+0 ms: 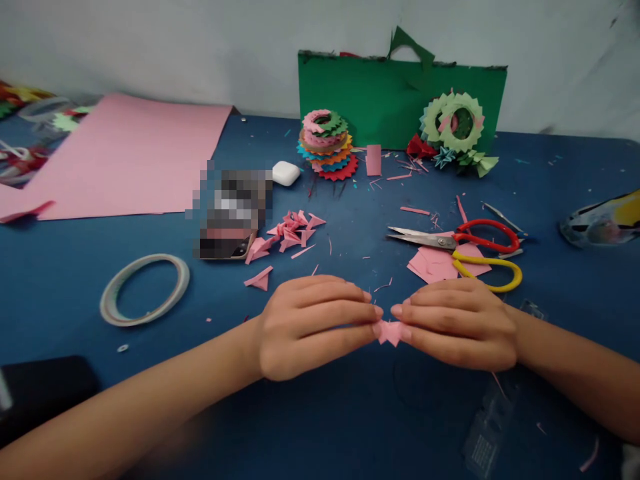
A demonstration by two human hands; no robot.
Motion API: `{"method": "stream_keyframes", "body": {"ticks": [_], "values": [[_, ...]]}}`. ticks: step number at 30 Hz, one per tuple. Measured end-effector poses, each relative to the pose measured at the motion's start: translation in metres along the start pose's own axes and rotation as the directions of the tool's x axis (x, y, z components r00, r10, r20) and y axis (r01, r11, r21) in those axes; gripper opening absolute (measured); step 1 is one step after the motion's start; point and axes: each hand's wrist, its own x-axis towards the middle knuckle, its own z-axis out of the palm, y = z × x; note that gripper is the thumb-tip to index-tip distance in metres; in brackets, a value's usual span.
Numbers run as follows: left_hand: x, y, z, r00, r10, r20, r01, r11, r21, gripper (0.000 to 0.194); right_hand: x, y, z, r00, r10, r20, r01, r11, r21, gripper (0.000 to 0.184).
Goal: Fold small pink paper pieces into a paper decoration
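My left hand (pixel 313 327) and my right hand (pixel 457 330) meet low over the blue table (pixel 350 413), fingertips almost touching. Both are closed in a pinch on a small folded pink paper piece (pixel 390 331) held between them. Behind my left hand lies a heap of folded pink paper triangles (pixel 287 237). Behind my right hand, red and yellow scissors (pixel 470 247) rest on cut pink paper squares (pixel 437 263).
A tape roll (pixel 145 289) lies at the left, a phone (pixel 233 213) and white earbud case (pixel 285 173) behind it. A large pink sheet (pixel 125 157) is at back left. Stacked paper rings (pixel 327 143), green card (pixel 395 100) and a green wreath (pixel 455 123) stand at the back.
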Motion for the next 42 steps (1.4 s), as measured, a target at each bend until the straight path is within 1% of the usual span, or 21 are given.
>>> {"method": "stream_keyframes", "body": {"ticks": [1,2,4,6,10,14,16,18,21,23,27,29,31,33,35,36,38,39,40,41,42], "values": [[-0.001,0.002,-0.001,0.999,0.007,0.031,-0.008,1.0,0.018,0.008,-0.002,-0.004,0.002,0.999,0.048,-0.006,-0.048,0.999,0.004,0.016],[-0.002,0.004,-0.001,0.999,-0.011,0.045,0.01,0.999,0.031,0.009,-0.003,-0.007,0.004,0.997,0.08,-0.01,-0.08,0.997,0.015,0.018],[-0.003,0.009,-0.002,0.997,-0.061,0.054,0.059,0.997,0.045,0.013,-0.006,-0.012,0.007,0.994,0.11,-0.004,-0.11,0.994,0.023,0.022],[-0.003,0.012,-0.002,0.995,-0.09,0.044,0.088,0.995,0.042,0.015,-0.006,-0.013,0.007,0.996,0.092,-0.004,-0.092,0.996,0.012,0.022],[-0.004,0.015,-0.002,0.996,-0.08,0.031,0.079,0.996,0.031,0.017,-0.005,-0.011,0.005,0.999,0.036,0.015,-0.035,0.999,-0.031,0.02],[-0.005,0.015,-0.002,0.996,-0.088,0.036,0.087,0.996,0.029,0.018,-0.005,-0.009,0.006,0.997,0.078,0.018,-0.077,0.996,-0.037,0.022],[-0.005,0.014,-0.002,0.997,-0.073,0.03,0.072,0.997,0.031,0.019,-0.005,-0.004,0.008,1.0,0.03,0.005,-0.03,0.999,-0.046,0.022],[-0.004,0.014,-0.001,0.999,-0.043,0.003,0.043,0.998,0.045,0.018,-0.004,0.003,0.01,0.998,-0.065,-0.012,0.064,0.995,-0.072,0.019],[-0.004,0.016,0.002,1.0,0.004,-0.026,-0.001,0.996,0.092,0.012,-0.002,0.012,0.012,0.969,-0.246,-0.017,0.241,0.96,-0.143,0.013],[-0.005,0.018,0.005,0.998,0.039,-0.04,-0.034,0.992,0.12,0.011,0.001,0.014,0.011,0.946,-0.325,-0.016,0.317,0.931,-0.182,0.01],[-0.009,0.02,0.01,0.99,0.092,-0.108,-0.075,0.985,0.158,0.013,0.007,0.009,0.006,0.929,-0.368,0.035,0.368,0.908,-0.2,0.009],[-0.01,0.019,0.01,0.986,0.132,-0.103,-0.112,0.977,0.18,0.014,0.007,0.007,0.006,0.936,-0.349,0.055,0.353,0.92,-0.171,0.01],[-0.01,0.015,0.01,0.981,0.182,-0.069,-0.165,0.967,0.196,0.014,0.005,0.007,0.009,0.954,-0.297,0.043,0.3,0.947,-0.116,0.01],[-0.011,0.009,0.011,0.978,0.204,-0.042,-0.192,0.961,0.197,0.012,0.003,0.008,0.011,0.965,-0.259,0.043,0.262,0.962,-0.081,0.01],[-0.012,0.001,0.013,0.985,0.173,-0.026,-0.166,0.968,0.186,0.008,0.002,0.01,0.011,0.957,-0.28,0.071,0.287,0.952,-0.105,0.007],[-0.013,-0.003,0.015,0.99,0.135,-0.025,-0.129,0.975,0.181,0.006,0.002,0.011,0.008,0.952,-0.294,0.083,0.303,0.943,-0.136,0.008],[-0.015,-0.011,0.019,0.997,0.054,-0.049,-0.045,0.985,0.167,0.005,0.006,0.014,-0.004,0.957,-0.272,0.097,0.287,0.935,-0.208,0.022],[-0.015,-0.014,0.021,0.998,0.01,-0.067,0.001,0.989,0.15,0.007,0.008,0.016,-0.011,0.977,-0.196,0.086,0.212,0.945,-0.25,0.026],[-0.016,-0.016,0.023,0.996,-0.032,-0.087,0.043,0.991,0.125,0.009,0.01,0.019,-0.02,0.993,-0.089,0.081,0.109,0.951,-0.288,0.023],[-0.016,-0.017,0.024,0.992,-0.075,-0.106,0.085,0.992,0.092,0.01,0.012,0.023,-0.028,0.998,0.036,0.05,-0.018,0.946,-0.323,0.018],[-0.015,-0.017,0.026,0.987,-0.115,-0.117,0.121,0.991,0.051,0.012,0.012,0.028,-0.036,0.983,0.182,0.011,-0.165,0.911,-0.377,0.016]]}}
